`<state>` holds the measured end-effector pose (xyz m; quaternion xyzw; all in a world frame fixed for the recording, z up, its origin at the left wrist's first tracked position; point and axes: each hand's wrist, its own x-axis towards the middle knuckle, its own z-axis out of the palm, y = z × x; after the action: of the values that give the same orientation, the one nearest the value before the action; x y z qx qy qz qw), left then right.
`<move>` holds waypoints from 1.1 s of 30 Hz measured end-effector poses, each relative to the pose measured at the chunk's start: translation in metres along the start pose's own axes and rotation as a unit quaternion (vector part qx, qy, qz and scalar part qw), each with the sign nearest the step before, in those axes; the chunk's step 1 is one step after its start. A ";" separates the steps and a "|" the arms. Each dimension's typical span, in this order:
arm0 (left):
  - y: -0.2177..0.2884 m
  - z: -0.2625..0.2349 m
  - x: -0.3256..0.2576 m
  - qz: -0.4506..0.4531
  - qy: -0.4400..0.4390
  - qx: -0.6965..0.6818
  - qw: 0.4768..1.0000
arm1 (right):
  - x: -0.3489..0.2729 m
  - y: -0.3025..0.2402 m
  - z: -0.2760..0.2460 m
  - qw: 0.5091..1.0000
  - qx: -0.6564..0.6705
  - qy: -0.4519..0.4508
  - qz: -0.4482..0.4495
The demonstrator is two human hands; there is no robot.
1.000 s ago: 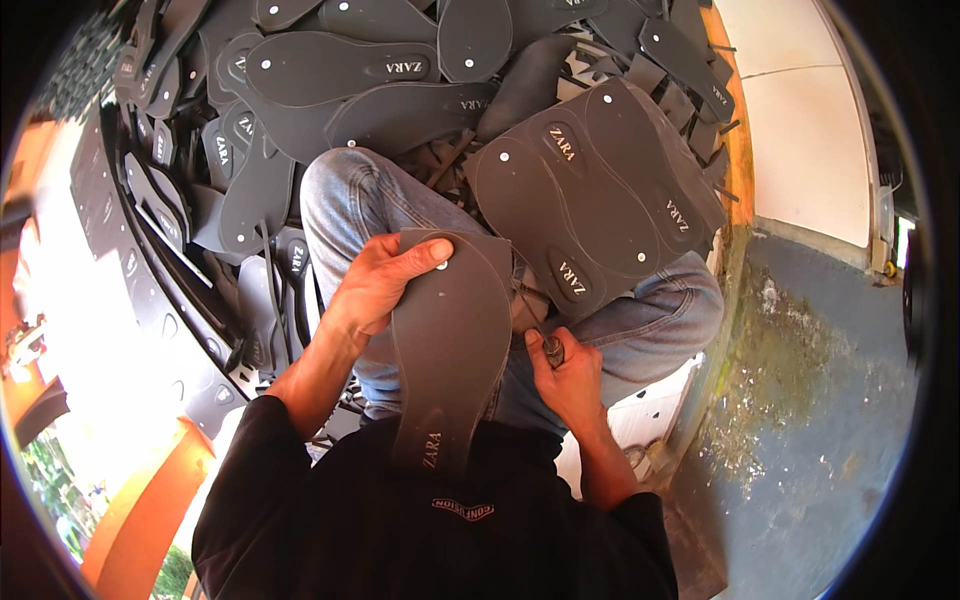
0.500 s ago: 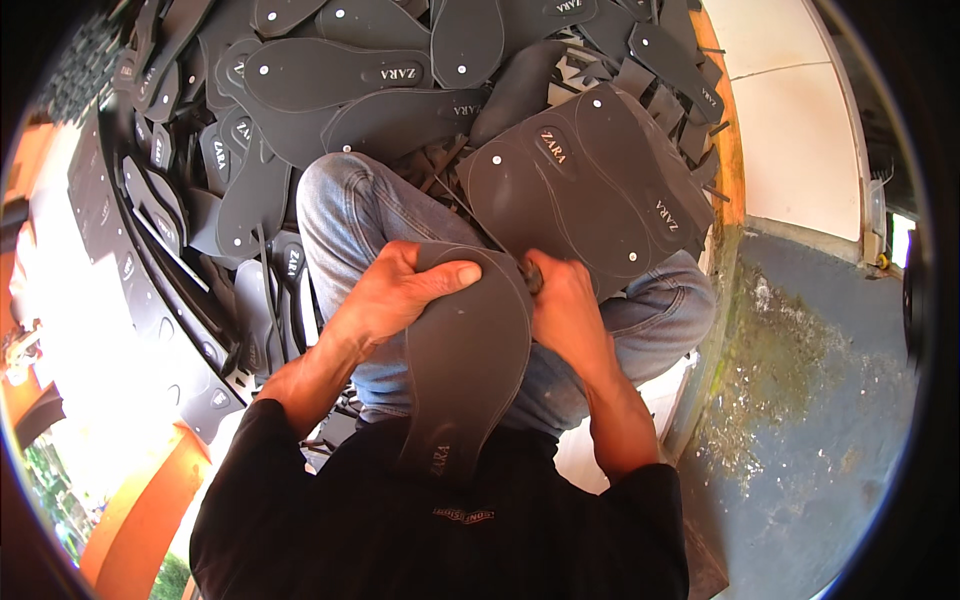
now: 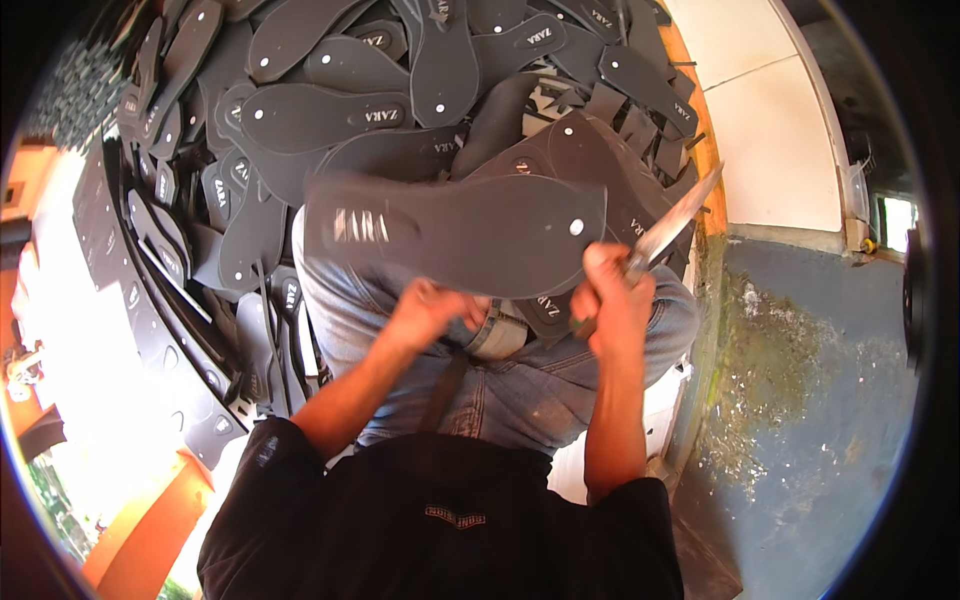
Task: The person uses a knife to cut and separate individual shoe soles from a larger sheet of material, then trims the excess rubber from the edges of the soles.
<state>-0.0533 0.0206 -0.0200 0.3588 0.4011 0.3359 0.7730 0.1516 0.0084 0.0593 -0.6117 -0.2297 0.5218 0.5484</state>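
The left hand (image 3: pixel 432 308) grips the lower edge of a dark sole (image 3: pixel 455 235) held flat above the lap while the right hand (image 3: pixel 612 300) clenches a knife (image 3: pixel 672 228), seemingly mid-trim; the blade must next meet the sole's edge cleanly.

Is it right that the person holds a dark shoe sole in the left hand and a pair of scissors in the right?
Not quite: the head view shows the right hand gripping a knife, not scissors. The left hand does hold the dark shoe sole.
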 end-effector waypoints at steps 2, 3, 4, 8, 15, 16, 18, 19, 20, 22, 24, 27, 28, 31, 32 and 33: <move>-0.008 0.032 -0.004 0.070 -0.080 -0.109 0.988 | -0.023 0.012 0.012 0.998 -0.043 0.002 -0.042; -0.008 0.049 -0.007 0.087 -0.037 -0.169 0.981 | -0.032 0.018 0.015 0.997 -0.052 0.010 -0.057; -0.009 0.058 -0.008 0.052 -0.011 -0.217 0.975 | -0.039 0.022 0.016 0.995 -0.061 0.017 -0.073; -0.002 0.086 -0.014 -0.056 0.094 -0.272 0.956 | -0.060 0.019 0.005 0.987 -0.140 0.028 -0.077; -0.010 0.095 -0.029 -0.085 0.116 -0.289 0.946 | -0.093 0.048 -0.063 0.862 -0.501 0.076 -0.033; -0.009 0.096 -0.029 -0.090 0.121 -0.293 0.944 | -0.095 0.050 -0.062 0.859 -0.506 0.075 -0.034; -0.009 0.095 -0.030 -0.093 0.120 -0.294 0.944 | -0.099 0.055 -0.060 0.853 -0.516 0.070 -0.037; -0.010 0.092 -0.030 -0.089 0.115 -0.291 0.945 | -0.099 0.055 -0.059 0.853 -0.517 0.065 -0.028; -0.011 0.089 -0.031 -0.084 0.112 -0.289 0.947 | -0.099 0.054 -0.057 0.852 -0.519 0.059 -0.019; -0.015 0.082 -0.034 -0.091 0.104 -0.270 0.953 | -0.097 0.055 -0.056 0.852 -0.522 0.042 -0.014; -0.021 0.072 -0.039 -0.090 0.096 -0.256 0.958 | -0.091 0.058 -0.057 0.852 -0.523 0.018 -0.024; -0.030 0.058 -0.057 -0.091 0.090 -0.229 0.965 | -0.064 0.050 -0.043 0.830 -0.551 -0.070 -0.039; -0.032 0.057 -0.063 -0.098 0.097 -0.213 0.967 | -0.054 0.051 -0.037 0.833 -0.542 -0.089 -0.067; -0.030 0.045 -0.075 -0.112 0.097 -0.202 0.968 | -0.036 0.066 -0.019 0.887 -0.445 -0.111 -0.064; -0.028 0.040 -0.077 -0.109 0.103 -0.207 0.967 | -0.032 0.063 -0.016 0.923 -0.371 -0.099 0.015; -0.028 0.038 -0.082 -0.123 0.100 -0.196 0.968 | -0.034 0.057 -0.017 0.946 -0.296 -0.088 0.098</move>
<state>-0.0512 -0.0708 0.0036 0.1126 0.4436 0.3446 0.8196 0.1379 -0.0444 0.0185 -0.7179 -0.3600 0.5329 0.2666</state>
